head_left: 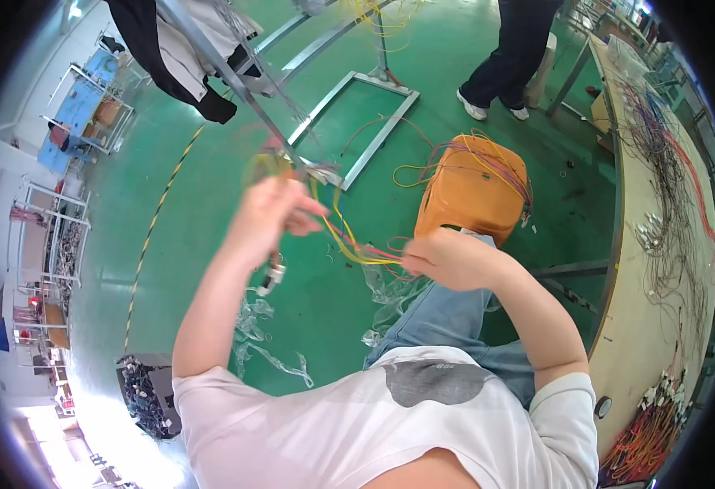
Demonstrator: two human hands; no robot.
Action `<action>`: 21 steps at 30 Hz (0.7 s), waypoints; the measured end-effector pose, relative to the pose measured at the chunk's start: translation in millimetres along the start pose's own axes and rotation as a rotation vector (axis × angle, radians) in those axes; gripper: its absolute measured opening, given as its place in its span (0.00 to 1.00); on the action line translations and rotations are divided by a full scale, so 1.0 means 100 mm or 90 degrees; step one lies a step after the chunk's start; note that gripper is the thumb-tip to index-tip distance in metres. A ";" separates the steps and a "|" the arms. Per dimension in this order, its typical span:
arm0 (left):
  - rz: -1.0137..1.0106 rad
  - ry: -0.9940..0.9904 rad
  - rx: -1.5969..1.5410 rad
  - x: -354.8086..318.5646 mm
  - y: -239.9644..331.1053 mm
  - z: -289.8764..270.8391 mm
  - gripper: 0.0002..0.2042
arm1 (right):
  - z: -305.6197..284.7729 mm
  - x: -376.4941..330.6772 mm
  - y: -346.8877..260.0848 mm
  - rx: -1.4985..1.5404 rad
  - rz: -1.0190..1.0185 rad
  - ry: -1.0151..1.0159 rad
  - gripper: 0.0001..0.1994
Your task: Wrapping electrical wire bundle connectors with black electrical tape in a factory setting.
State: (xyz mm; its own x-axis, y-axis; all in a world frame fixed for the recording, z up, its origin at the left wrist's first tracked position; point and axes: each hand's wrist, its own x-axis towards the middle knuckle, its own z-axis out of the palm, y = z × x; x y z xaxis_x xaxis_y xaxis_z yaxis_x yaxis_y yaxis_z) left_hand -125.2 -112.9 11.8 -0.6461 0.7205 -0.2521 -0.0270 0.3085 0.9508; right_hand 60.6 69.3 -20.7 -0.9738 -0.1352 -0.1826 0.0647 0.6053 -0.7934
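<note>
Between my hands run yellow and red wires (pixel 349 244). My right hand (pixel 455 259) is closed on their near end, fingers pinched, in front of an orange plastic stool (pixel 471 191). My left hand (pixel 272 210), raised further left, is closed around a wire bundle, partly smeared by motion. Above its knuckles the bundle blurs into yellow, green and red. Below this hand dangles a white connector (pixel 272 279) on a dark lead. More red and yellow wires (pixel 488 159) lie across the stool seat.
A metal frame (pixel 357 171) rises beyond my left hand, with a jacket (pixel 182 61) hung on it. Clear plastic scraps (pixel 272 334) litter the green floor. A long table (pixel 610 301) with wire bundles runs along the right. Another person (pixel 512 57) stands at the back.
</note>
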 end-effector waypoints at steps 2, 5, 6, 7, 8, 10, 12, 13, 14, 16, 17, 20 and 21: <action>0.018 -0.132 -0.004 -0.08 -0.04 0.28 0.13 | -0.06 0.15 -0.26 0.035 -0.082 0.048 0.09; 0.015 -0.209 -0.027 -0.13 0.04 0.48 0.15 | -0.21 0.22 -0.38 0.035 -0.012 0.199 0.08; -0.059 -0.265 -0.130 -0.13 0.06 0.47 0.15 | -0.23 0.19 -0.42 0.031 -0.009 0.195 0.08; -0.133 -0.321 -0.233 -0.14 0.09 0.46 0.16 | -0.24 0.15 -0.44 0.025 0.004 0.191 0.08; -0.190 -0.334 -0.254 -0.17 0.13 0.49 0.16 | -0.25 0.12 -0.46 0.021 0.019 0.192 0.08; -0.210 -0.403 -0.310 -0.18 0.09 0.46 0.16 | -0.23 0.08 -0.43 0.038 -0.017 0.201 0.09; -0.221 -0.474 -0.327 -0.22 0.09 0.48 0.15 | -0.22 0.05 -0.40 0.061 -0.045 0.214 0.09; -0.225 -0.479 -0.328 -0.23 0.07 0.47 0.15 | -0.24 0.03 -0.40 0.066 -0.029 0.192 0.09; -0.217 -0.499 -0.320 -0.24 0.05 0.45 0.15 | -0.24 0.03 -0.40 0.073 -0.017 0.166 0.09; -0.204 -0.512 -0.330 -0.26 0.04 0.45 0.15 | -0.24 0.04 -0.38 0.092 -0.025 0.167 0.11; -0.205 -0.518 -0.329 -0.26 0.04 0.47 0.15 | -0.24 0.03 -0.36 0.106 -0.031 0.172 0.13; -0.197 -0.444 -0.394 -0.34 0.17 0.41 0.14 | -0.36 -0.07 -0.05 0.320 -0.047 0.091 0.17; -0.139 -0.372 -0.433 -0.39 0.16 0.27 0.14 | -0.45 -0.15 0.02 0.337 -0.043 0.084 0.19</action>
State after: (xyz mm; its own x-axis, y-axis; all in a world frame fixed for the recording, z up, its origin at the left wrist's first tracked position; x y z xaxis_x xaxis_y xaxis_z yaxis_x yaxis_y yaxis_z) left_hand -79.9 -119.9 31.7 -0.0914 0.9450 -0.3140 -0.6646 0.1769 0.7260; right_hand 65.7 107.6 6.5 -0.9965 -0.0395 -0.0736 0.0685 0.1168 -0.9908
